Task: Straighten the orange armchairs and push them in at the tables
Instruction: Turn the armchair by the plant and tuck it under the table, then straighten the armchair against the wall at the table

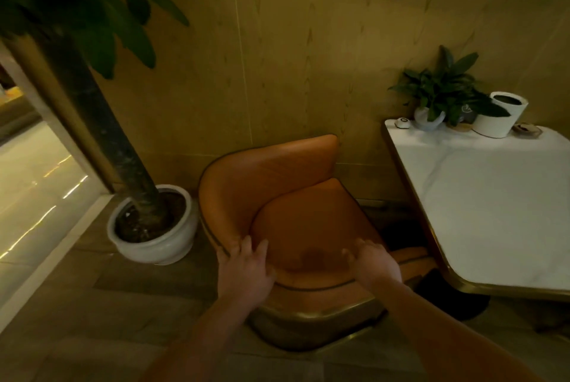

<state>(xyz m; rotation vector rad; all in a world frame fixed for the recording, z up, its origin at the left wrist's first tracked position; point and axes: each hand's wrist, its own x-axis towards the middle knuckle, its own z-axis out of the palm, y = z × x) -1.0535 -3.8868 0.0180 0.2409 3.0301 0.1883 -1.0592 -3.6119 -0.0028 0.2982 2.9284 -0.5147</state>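
Item: orange leather armchair with dark piping and brass-coloured base (296, 196), standing askew at 9 o'clock of the white marble-topped table with gold rim (493, 212), its back toward the wall, its right side near the table edge.

Left hand (243, 270): fingers spread, laid over the seat cushion's left front, thumb hooked at the armrest edge. Right hand (374, 266): fingers loosely curled on the cushion's right front; whether it grips is unclear.

Handling note: likely best to turn the chair from both sides at once, swinging its front toward 3 o'clock, then slide it squarely in.

Hazard: large white ceramic planter (154, 227) close at 9 o'clock; keep the back clear of it.
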